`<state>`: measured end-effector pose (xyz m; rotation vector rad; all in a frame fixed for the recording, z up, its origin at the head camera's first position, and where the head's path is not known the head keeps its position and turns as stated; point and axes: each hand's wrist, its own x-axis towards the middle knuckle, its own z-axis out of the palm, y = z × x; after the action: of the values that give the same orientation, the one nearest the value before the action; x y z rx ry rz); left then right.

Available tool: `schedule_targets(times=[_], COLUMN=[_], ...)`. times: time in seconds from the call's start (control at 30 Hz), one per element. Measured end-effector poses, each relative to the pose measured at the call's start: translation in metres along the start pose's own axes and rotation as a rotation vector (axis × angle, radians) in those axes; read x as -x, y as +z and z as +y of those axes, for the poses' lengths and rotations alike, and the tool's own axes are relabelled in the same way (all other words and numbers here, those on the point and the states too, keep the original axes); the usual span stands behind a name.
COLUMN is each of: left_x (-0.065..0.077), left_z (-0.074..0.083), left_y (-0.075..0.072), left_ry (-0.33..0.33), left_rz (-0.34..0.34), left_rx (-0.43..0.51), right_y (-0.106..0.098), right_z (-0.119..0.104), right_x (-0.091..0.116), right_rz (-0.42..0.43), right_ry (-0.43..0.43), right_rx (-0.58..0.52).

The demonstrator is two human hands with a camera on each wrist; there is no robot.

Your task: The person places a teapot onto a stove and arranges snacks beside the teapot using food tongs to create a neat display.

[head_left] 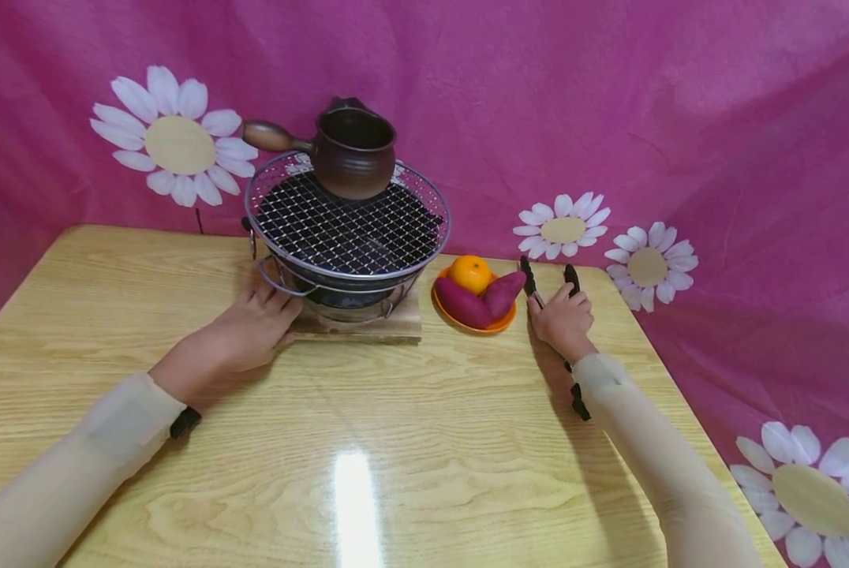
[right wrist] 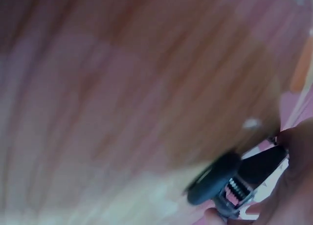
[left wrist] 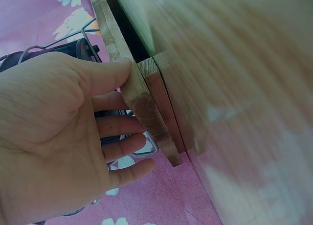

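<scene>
In the head view, my left hand is at the left end of a wooden board under a round tabletop grill. The left wrist view shows the thumb on the edge of the board, with the fingers on its other side. A wire mesh rack tops the grill, and a brown side-handled clay pot sits on the mesh. At the right, my right hand grips a pair of tongs with black ends, their metal spring showing in the right wrist view.
Between grill and tongs stands an orange plate with an orange fruit and two purple sweet potatoes. A pink cloth with white daisies hangs behind and right of the wooden table.
</scene>
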<state>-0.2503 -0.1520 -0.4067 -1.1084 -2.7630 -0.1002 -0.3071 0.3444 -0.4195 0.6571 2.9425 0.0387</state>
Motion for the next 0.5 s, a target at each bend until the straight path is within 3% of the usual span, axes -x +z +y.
schedule_targets(times=[0.13,0.5], left_x=[0.0004,-0.0014], left_z=[0.0005,-0.0013], left_y=[0.0001,0.0012], left_ry=[0.003,-0.002], left_rz=[0.013,0.005], left_rx=[-0.004,-0.002], right_y=[0.0007,-0.0064], right_z=[-0.0016,0.0002], right_x=[0.0004,-0.0019], right_rz=[0.03,0.209], right_ry=[0.015,0.031], right_rx=[-0.06,-0.19])
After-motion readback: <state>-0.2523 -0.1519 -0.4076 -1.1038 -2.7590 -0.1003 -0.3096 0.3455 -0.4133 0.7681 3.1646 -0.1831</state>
